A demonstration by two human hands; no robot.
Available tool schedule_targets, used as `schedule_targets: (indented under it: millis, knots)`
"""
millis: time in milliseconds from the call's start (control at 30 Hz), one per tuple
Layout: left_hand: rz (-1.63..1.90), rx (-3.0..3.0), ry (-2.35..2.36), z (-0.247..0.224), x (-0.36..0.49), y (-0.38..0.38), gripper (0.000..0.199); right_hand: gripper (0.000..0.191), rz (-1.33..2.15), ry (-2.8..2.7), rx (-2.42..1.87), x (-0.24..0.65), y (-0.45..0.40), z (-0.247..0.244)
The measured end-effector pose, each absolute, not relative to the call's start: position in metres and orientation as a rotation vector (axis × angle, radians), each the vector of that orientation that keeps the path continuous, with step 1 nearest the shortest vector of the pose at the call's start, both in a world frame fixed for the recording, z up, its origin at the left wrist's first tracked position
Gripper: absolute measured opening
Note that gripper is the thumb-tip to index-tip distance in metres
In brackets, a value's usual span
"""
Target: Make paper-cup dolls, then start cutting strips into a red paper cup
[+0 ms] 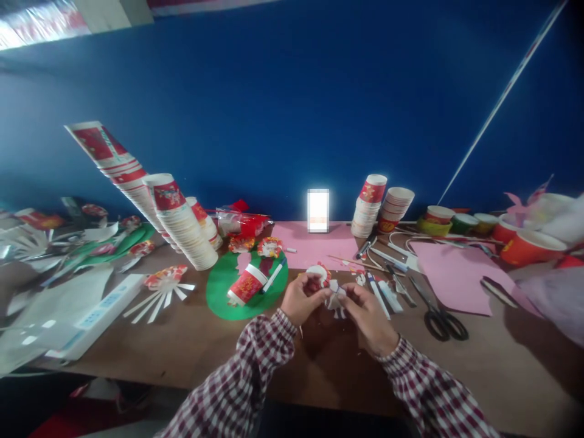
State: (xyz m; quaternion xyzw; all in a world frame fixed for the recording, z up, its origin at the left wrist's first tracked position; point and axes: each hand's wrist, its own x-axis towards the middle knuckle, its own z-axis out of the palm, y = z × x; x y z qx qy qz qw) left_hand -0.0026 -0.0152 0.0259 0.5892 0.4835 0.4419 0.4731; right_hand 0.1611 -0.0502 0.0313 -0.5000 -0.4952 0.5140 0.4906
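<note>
Both of my hands meet above the brown table and pinch one small white paper cutout [335,298] with strip-like ends. My left hand [303,298] is closed on its left side, and my right hand [367,313] grips the right side with thumb and fingers. Just behind my left fingers shows a round red-and-white paper piece [319,274]; whether it joins the cutout I cannot tell. Left of my hands, a red paper cup [247,285] lies tipped on a green paper oval [219,304], beside a marker [274,275].
Tall stacks of paper cups [182,225] lean at the left; shorter cup stacks [368,207] stand at the back. Black-handled scissors [440,316] and pink paper [449,280] lie at the right. A fringed cup piece [162,289] and a long white box [98,316] are at the left.
</note>
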Motion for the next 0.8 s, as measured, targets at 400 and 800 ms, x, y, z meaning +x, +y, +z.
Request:
schedule_targets:
  millis: [400,800]
  knots:
    - [0.678,1.777,1.640,0.009,-0.013,0.049,0.026,0.022,1.229,-1.139,-1.181,0.157,-0.033,0.023]
    - [1.077,1.870,1.489,0.018,-0.005,0.015,0.012,0.016,1.329,-1.157,-1.154,0.158,-0.041,0.027]
